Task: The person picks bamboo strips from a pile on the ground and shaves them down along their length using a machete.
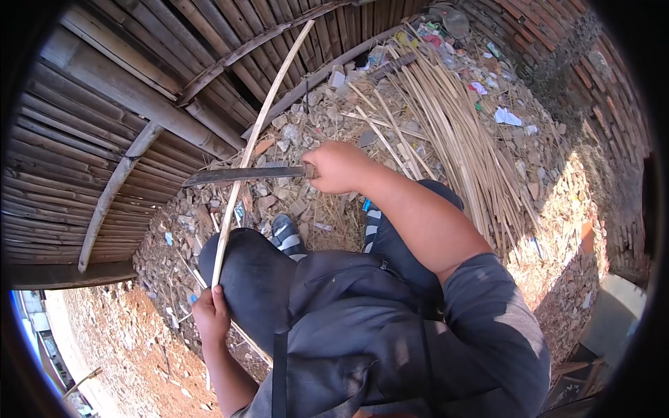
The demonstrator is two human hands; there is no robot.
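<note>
My right hand (337, 167) is wrapped round the handle of a machete (244, 174), its long dark blade pointing left. The blade crosses a long pale bamboo strip (263, 111) a little above my knee. My left hand (211, 313) grips the lower end of that strip beside my left thigh. From there the strip slants up past the knee, its far end reaching toward the bamboo wall. More thin strips (252, 344) lie under my left leg, partly hidden by it.
A large bundle of split bamboo strips (453, 132) lies on the rubble ground to the right. The slatted bamboo wall (77, 132) rises at the left, a brick wall (617, 104) at the right. Litter and broken stones (481, 88) cover the ground ahead.
</note>
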